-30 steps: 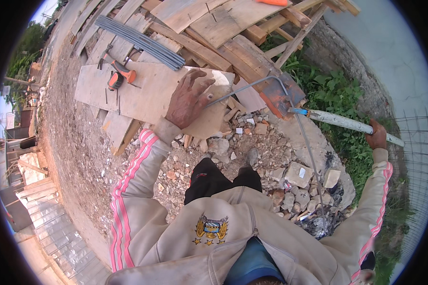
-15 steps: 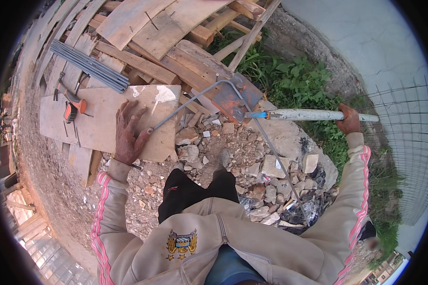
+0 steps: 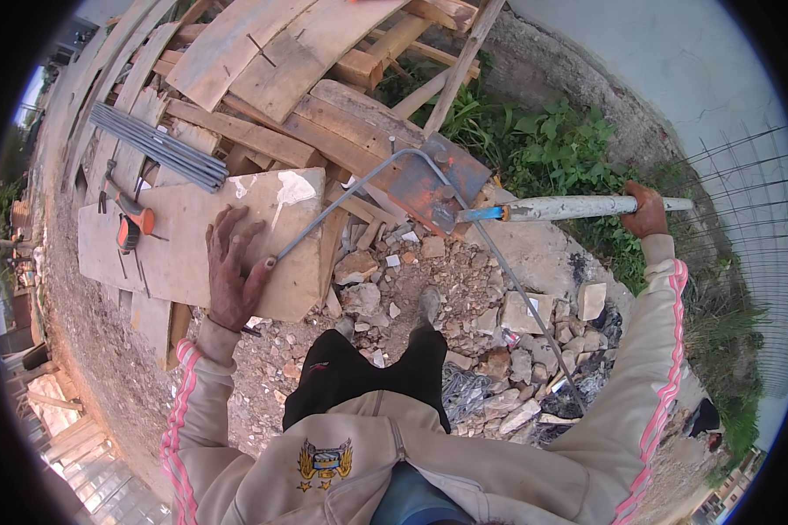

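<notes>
A thin steel rod (image 3: 335, 208), bent to a sharp angle, crosses the rust-and-orange metal plate (image 3: 429, 188) on the timber. My left hand (image 3: 230, 276) rests palm down on a pale board (image 3: 175, 219), fingers spread, its thumb against the rod's near-left end. From the bend, the rod's other arm slants down to the right over the rubble. My right hand (image 3: 646, 210) is wrapped round a long white-painted pipe (image 3: 569, 207) near its outer end. The pipe's blue end (image 3: 481, 213) meets the rod beside the plate's lower right edge.
A bundle of steel rods (image 3: 158, 146) lies on planks at the upper left. An orange-and-black handled hammer (image 3: 133, 210) sits on the board beside several nails. Broken stone (image 3: 525, 311) covers ground near my feet. Wire mesh (image 3: 753, 271) leans by the wall at right.
The view has shifted slightly. The pipe's outer end and my right hand sit a little farther away. My left hand stays on the board at the rod's end.
</notes>
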`<state>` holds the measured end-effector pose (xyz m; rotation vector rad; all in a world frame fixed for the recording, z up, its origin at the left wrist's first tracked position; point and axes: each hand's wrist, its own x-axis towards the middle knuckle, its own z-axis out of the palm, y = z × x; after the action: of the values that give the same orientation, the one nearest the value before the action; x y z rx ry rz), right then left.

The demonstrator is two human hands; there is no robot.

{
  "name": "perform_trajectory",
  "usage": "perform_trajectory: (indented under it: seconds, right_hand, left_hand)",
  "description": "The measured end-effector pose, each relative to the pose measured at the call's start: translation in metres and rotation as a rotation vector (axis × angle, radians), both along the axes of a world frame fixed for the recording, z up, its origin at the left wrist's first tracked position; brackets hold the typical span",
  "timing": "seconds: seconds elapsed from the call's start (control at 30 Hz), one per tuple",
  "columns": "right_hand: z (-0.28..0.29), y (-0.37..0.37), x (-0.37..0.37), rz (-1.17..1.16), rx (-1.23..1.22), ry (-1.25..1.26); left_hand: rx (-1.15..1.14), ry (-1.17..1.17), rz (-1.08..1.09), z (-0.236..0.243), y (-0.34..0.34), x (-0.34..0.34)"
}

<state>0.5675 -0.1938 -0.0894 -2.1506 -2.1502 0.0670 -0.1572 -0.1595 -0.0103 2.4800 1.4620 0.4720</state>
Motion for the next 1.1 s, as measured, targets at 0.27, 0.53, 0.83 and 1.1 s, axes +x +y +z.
perform_trajectory:
  seconds: [0.27,0.53,0.83,1.1]
  right_hand:
    - [0.008,0.005,0.0,0.107,0.148,0.044]
    - [0.04,0.003,0.007,0.114,0.043,-0.059]
    - [0.007,0.006,0.003,0.153,0.086,-0.013]
    - [0.003,-0.009,-0.009,0.043,0.057,-0.001]
  left_hand:
    - [0.004,-0.036,0.023,-0.001,0.002,0.002]
    - [0.005,-0.052,0.062,-0.002,-0.001,0.003]
    - [0.002,-0.015,0.039,0.0,0.001,0.0]
    - [0.022,-0.025,0.043,-0.002,0.002,0.001]
